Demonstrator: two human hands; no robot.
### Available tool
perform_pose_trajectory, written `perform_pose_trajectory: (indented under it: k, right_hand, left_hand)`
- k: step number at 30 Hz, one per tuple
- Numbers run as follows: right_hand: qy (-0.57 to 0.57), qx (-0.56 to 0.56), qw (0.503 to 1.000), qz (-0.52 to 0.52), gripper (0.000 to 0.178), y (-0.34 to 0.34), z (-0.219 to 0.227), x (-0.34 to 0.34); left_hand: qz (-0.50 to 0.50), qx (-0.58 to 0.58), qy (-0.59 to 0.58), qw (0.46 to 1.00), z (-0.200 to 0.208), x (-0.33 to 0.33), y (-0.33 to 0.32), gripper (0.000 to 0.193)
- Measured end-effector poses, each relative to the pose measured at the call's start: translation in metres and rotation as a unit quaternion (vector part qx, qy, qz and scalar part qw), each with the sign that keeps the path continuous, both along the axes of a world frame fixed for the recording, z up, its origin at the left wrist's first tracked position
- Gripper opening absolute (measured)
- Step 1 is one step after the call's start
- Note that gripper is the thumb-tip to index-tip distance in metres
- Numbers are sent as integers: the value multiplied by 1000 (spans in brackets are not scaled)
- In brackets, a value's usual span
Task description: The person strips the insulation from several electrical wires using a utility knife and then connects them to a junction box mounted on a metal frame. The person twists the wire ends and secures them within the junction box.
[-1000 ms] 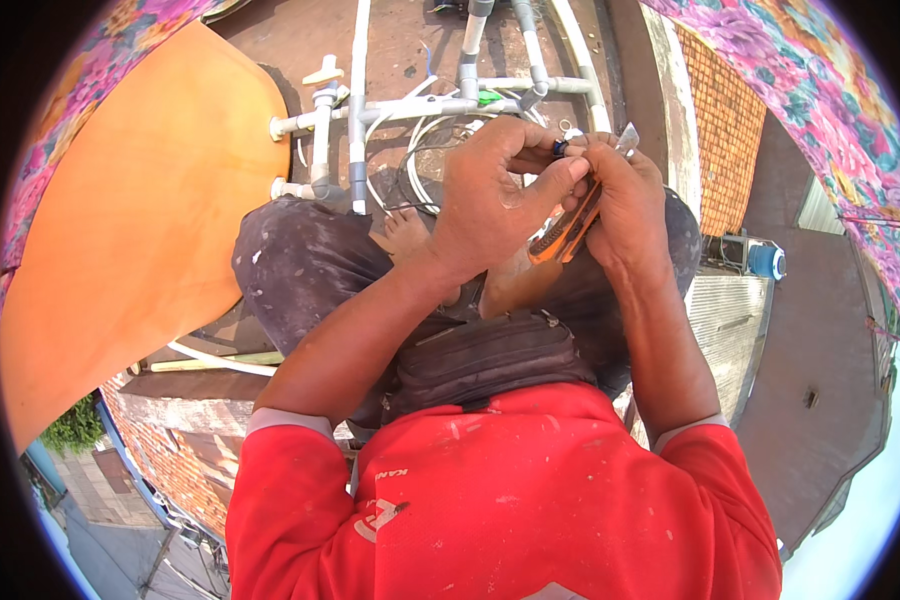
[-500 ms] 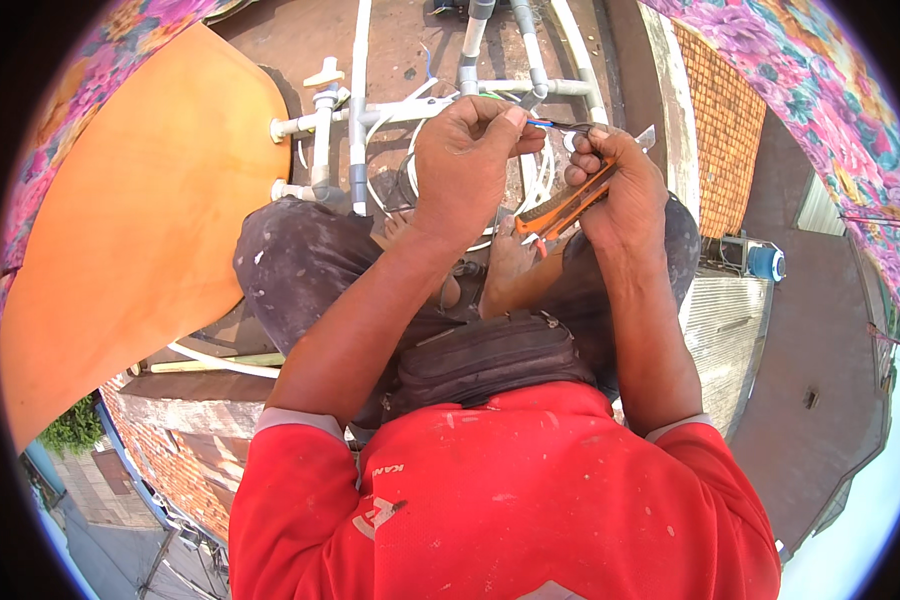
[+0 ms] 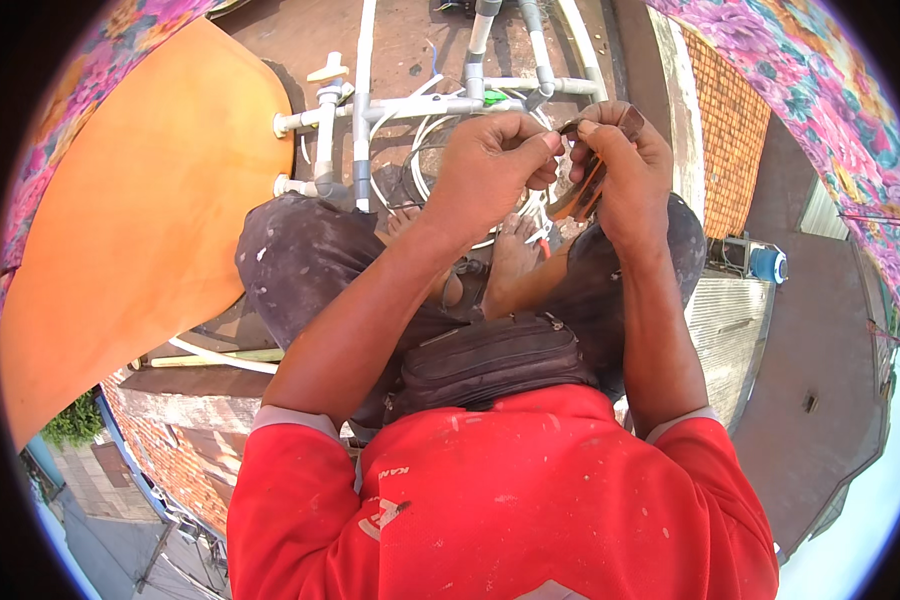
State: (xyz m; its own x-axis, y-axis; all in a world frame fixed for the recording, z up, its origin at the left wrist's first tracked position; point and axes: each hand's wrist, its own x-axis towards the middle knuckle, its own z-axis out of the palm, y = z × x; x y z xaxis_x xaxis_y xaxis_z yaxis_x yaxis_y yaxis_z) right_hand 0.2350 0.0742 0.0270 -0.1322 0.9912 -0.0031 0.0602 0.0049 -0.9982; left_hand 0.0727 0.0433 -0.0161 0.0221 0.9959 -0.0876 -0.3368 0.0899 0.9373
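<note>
My left hand (image 3: 495, 170) and my right hand (image 3: 630, 175) meet in front of me above my bare feet. Both are closed, thumbs against bent fingers, pinching a thin dark wire (image 3: 570, 128) that shows in the narrow gap between them. Inside my right palm lies an orange and black utility knife (image 3: 582, 200), its handle slanting out below the fingers; its blade is not clearly visible. Below and beyond the hands, loose white cable (image 3: 417, 170) lies in loops around the feet, partly hidden by my left hand.
Grey and white plastic pipes (image 3: 361, 130) run beyond my knees, with a valve (image 3: 328, 75) at left. A large orange tank (image 3: 150, 220) bulges on the left. A dark waist bag (image 3: 495, 360) sits on my lap. Floral cloth (image 3: 820, 90) hangs at the upper right. Tiled roofs (image 3: 727, 130) lie beyond the edge.
My hands have come closer together, the left moving right. The wire's blue part no longer shows. My right hand has turned, and the knife is now more hidden behind its fingers.
</note>
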Motion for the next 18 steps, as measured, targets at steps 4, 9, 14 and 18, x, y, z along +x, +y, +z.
perform_pose_trajectory:
  k: [4,9,14,18]
  right_hand:
    - [-149,187,971,15,21,-3,-11,-4]
    - [-11,51,997,-55,30,6,1,-9]
    - [26,4,998,-59,29,21,-3,-3]
    - [48,-29,996,-73,28,24,-4,2]
  left_hand:
    - [6,7,-23,1000,-5,4,-2,18]
    - [-14,67,-73,995,4,6,-5,17]
    - [-1,114,-34,993,5,5,-7,15]
    - [-16,109,-42,993,7,6,-12,15]
